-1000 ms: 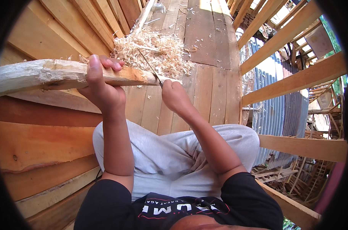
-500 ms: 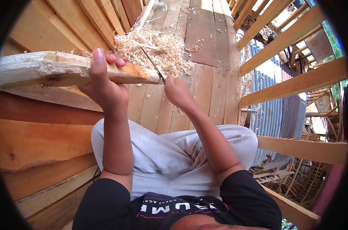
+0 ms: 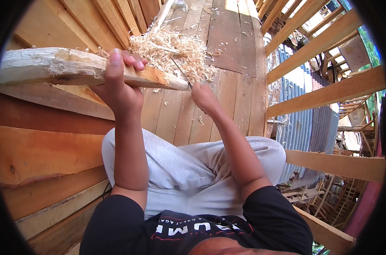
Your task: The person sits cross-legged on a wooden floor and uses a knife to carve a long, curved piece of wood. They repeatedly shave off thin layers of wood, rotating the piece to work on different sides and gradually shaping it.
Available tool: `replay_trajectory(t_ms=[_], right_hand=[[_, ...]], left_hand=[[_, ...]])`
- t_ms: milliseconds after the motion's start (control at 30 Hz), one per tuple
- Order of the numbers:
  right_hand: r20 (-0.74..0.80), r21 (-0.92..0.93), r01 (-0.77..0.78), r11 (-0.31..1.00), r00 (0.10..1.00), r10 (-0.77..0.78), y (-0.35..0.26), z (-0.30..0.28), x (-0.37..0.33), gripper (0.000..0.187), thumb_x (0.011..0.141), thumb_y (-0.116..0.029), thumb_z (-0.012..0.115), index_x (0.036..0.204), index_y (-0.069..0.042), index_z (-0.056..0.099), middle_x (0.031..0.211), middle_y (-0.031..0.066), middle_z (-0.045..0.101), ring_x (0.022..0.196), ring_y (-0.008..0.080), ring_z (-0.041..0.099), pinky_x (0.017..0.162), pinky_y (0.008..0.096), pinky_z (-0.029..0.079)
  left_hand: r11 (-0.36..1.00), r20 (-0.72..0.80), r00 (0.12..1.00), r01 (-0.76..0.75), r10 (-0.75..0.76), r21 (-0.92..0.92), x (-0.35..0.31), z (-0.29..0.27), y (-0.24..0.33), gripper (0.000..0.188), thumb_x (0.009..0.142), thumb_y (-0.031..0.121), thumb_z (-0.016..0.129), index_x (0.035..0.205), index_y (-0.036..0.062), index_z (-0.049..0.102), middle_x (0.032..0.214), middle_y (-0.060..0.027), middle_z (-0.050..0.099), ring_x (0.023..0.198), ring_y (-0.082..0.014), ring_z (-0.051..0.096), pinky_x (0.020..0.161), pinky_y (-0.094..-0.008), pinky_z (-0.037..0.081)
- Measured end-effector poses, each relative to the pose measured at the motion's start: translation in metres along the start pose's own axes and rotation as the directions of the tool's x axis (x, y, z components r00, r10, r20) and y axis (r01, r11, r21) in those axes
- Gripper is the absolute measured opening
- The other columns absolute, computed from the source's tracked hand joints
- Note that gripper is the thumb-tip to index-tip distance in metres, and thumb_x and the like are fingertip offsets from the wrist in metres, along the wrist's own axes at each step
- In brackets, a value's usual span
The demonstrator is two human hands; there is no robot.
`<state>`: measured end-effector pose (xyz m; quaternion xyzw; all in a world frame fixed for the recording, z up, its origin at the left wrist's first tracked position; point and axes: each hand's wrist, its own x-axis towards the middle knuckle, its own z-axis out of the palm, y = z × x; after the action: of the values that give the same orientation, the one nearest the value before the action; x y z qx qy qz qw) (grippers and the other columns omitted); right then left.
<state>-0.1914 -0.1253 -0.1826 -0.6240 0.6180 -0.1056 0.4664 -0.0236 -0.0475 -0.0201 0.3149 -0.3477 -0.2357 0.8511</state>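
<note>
The person [image 3: 112, 219] wears a black short-sleeved T-shirt [image 3: 273, 219] with red-trimmed white print [image 3: 181, 230] and loose, light grey trousers [image 3: 171, 170].

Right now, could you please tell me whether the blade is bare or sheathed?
Bare: the thin blade shows uncovered beyond the right hand, near the tip of the wood.

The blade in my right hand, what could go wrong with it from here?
The blade is at the narrow end of the wood piece, so it might slip off the tip. The bare left hand grips that same piece, so a stroke straying toward it could cut it. The right hand is bare too, right beside the blade, so a loosened grip might nick it.
</note>
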Motion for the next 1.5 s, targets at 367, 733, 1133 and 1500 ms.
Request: replay_trajectory(t_ms=[367,733,1133,1500], right_hand=[[0.061,-0.015,0.060,0.998,0.996,-0.059,-0.034,-0.013,-0.032,0.058,0.093,-0.033,0.030,0.102,0.016,0.059,0.100,0.0376,0.061,0.101,0.0496,0.059,0.087,0.0482,0.046],[0.057,0.000,-0.168,0.986,0.984,0.167,0.047,-0.005,0.006,0.046,0.094,-0.032,0.027,0.080,0.003,0.054,0.071,0.0201,0.051,0.059,0.0293,0.049,0.056,0.0443,0.038],[-0.071,-0.173,-0.015,0.985,0.997,0.002,0.045,0.002,0.023,0.047,0.093,-0.024,0.030,0.105,0.011,0.060,0.097,0.0353,0.063,0.092,0.0466,0.063,0.079,0.0528,0.047],[0.024,0.074,0.177,0.982,0.984,-0.179,-0.081,-0.024,-0.090,0.057,0.094,-0.031,0.030,0.085,0.015,0.061,0.091,0.0369,0.062,0.086,0.0517,0.061,0.085,0.0505,0.046]], left_hand=[[0.993,0.282,0.959,0.008,0.025,-0.115,0.006,-0.018,-0.006,0.022,0.087,0.023,0.064,0.085,0.0084,0.047,0.065,-0.0045,0.051,0.056,-0.0154,0.052,0.061,-0.0373,0.052],[0.985,0.384,0.923,0.058,0.010,-0.165,0.010,-0.023,-0.013,0.026,0.085,0.027,0.067,0.088,0.0122,0.046,0.065,-0.0036,0.051,0.055,-0.0166,0.052,0.062,-0.0376,0.050],[0.996,0.079,0.997,0.027,-0.020,-0.089,0.012,-0.005,-0.014,0.017,0.085,0.018,0.062,0.082,0.0050,0.051,0.066,-0.0057,0.052,0.056,-0.0164,0.053,0.062,-0.0383,0.053],[0.994,-0.072,0.997,0.024,-0.016,0.109,-0.003,0.007,0.001,0.023,0.086,0.027,0.060,0.086,0.0078,0.047,0.069,-0.0033,0.046,0.062,-0.0150,0.049,0.070,-0.0407,0.049]])
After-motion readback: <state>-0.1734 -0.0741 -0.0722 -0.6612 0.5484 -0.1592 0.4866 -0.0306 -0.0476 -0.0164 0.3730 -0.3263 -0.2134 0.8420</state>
